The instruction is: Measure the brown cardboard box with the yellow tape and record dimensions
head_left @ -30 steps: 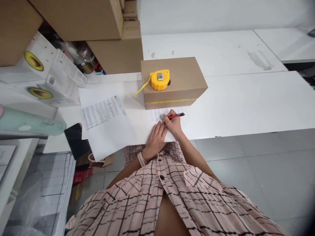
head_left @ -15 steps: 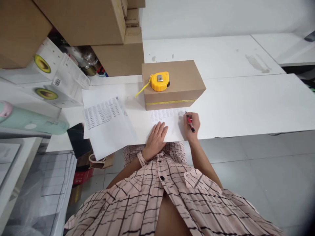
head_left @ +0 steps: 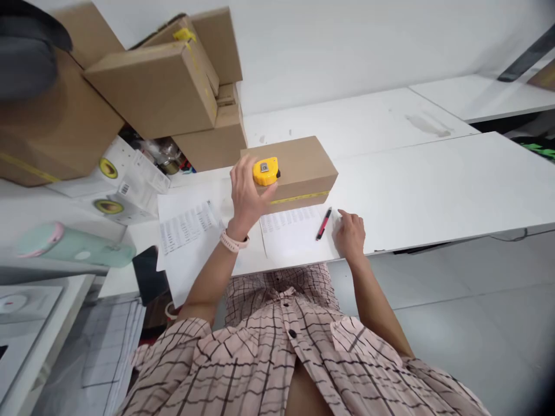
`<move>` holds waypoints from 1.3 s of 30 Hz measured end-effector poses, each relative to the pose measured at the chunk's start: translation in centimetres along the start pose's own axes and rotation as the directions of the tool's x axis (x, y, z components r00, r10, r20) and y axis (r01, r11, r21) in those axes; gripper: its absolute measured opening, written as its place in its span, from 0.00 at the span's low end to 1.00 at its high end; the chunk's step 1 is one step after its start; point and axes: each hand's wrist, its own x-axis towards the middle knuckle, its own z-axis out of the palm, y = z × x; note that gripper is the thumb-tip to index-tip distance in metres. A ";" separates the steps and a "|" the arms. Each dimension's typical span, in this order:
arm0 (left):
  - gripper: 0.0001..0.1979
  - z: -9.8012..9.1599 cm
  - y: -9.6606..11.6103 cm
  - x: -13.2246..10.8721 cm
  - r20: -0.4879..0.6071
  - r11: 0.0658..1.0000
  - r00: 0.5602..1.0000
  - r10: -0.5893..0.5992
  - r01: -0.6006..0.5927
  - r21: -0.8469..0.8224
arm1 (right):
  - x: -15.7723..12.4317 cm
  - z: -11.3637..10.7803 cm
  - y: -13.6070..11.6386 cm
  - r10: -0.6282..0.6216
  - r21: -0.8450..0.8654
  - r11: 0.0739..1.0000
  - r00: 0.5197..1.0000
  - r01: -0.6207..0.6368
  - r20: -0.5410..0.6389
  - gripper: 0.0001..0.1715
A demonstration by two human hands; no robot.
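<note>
My left hand (head_left: 248, 188) is at the left end of a closed cardboard box (head_left: 299, 159). Its fingers and thumb curve round a yellow tape measure (head_left: 266, 171) lying on the box top. A printed sheet of paper (head_left: 290, 240) sticks out from under the front of the box. Across this sheet's right part lies a red and black pen (head_left: 324, 224), touched by neither hand. My right hand (head_left: 351, 234) rests on the white table just right of the pen, fingers curled, nothing visible in them.
More printed sheets (head_left: 186, 225) lie on the left. Behind them are white boxes with avocado pictures (head_left: 130, 190) and stacked cartons (head_left: 151, 86). A mint-green bottle (head_left: 87, 251) and a dark phone-like slab (head_left: 150, 274) are at far left. The table's front edge (head_left: 433, 240) runs close to my body.
My left hand has gone from the sheet up to the tape measure. My right hand has let go of the pen and moved slightly right. The view has tilted up.
</note>
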 end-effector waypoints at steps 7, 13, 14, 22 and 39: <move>0.37 1.8 0.4 1.8 0.238 0.924 0.957 -0.164 0.233 -0.304 | 0.5 -3.6 -4.3 0.160 0.490 0.871 0.966 -0.041 -0.204 0.18; 0.38 0.5 4.0 -0.4 0.537 0.642 0.831 -0.144 0.492 -0.589 | 5.1 -8.6 -11.9 -0.082 0.922 0.166 0.927 -0.350 0.367 0.29; 0.38 0.2 4.2 -0.4 0.548 0.638 0.823 -0.152 0.505 -0.581 | 5.7 -9.1 -12.6 -0.116 0.914 0.116 0.908 -0.390 0.402 0.29; 0.35 -4.0 -0.2 2.0 0.428 0.700 0.858 -0.284 0.491 -0.519 | 12.7 -9.3 -12.0 -0.049 0.929 0.121 0.933 -0.349 0.357 0.18; 0.23 -6.2 -11.6 6.1 0.256 0.650 0.721 -0.644 0.692 -0.313 | 21.2 -2.2 -8.7 0.285 0.577 0.587 0.813 -0.567 0.508 0.18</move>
